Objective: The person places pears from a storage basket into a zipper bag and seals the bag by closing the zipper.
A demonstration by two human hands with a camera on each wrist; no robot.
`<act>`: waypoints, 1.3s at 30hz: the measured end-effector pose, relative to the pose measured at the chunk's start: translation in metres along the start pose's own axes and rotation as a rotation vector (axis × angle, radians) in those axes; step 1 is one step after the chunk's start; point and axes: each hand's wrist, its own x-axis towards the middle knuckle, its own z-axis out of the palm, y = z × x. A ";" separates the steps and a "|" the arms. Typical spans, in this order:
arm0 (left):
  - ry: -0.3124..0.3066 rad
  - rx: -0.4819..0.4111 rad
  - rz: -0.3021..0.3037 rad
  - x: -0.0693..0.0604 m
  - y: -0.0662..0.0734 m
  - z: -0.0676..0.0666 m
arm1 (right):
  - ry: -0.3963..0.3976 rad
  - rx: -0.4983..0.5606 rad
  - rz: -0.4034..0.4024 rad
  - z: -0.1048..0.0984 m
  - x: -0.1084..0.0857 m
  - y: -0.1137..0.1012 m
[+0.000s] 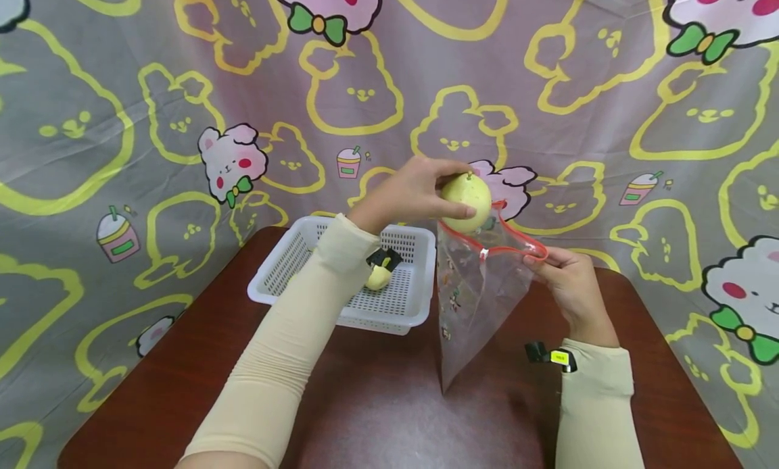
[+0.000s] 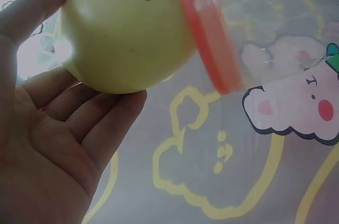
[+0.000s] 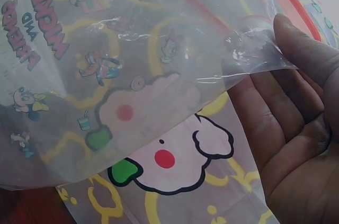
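Note:
My left hand [image 1: 412,193] grips a round, pale yellow-green pear [image 1: 467,200] with a short stem, fingers and thumb around its sides. The pear is at the mouth of a clear zip bag [image 1: 481,286], its lower part by the red zip edge. In the left wrist view, that red edge [image 2: 209,38] runs across the fruit's side. My right hand [image 1: 569,280] pinches the bag's right corner between thumb and fingers. Cartoon figures are printed on the bag [image 3: 100,68] in the right wrist view. The bag hangs open at the top, its lower corner pointing down.
A white plastic basket [image 1: 420,280] stands at the table's back left, partly hidden by my left forearm. Inside lie another yellow fruit [image 1: 379,278] and a black object [image 1: 389,258]. A patterned curtain [image 1: 389,70] hangs behind the brown table [image 1: 377,401].

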 end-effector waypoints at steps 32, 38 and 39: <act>-0.240 0.192 -0.063 0.003 -0.006 0.025 | -0.055 -0.097 -0.007 0.008 -0.001 -0.004; -0.275 0.230 -0.081 0.009 -0.008 0.025 | -0.069 -0.109 -0.006 0.009 -0.001 -0.003; -0.283 0.228 -0.085 0.010 -0.008 0.025 | -0.070 -0.116 -0.004 0.009 -0.001 -0.003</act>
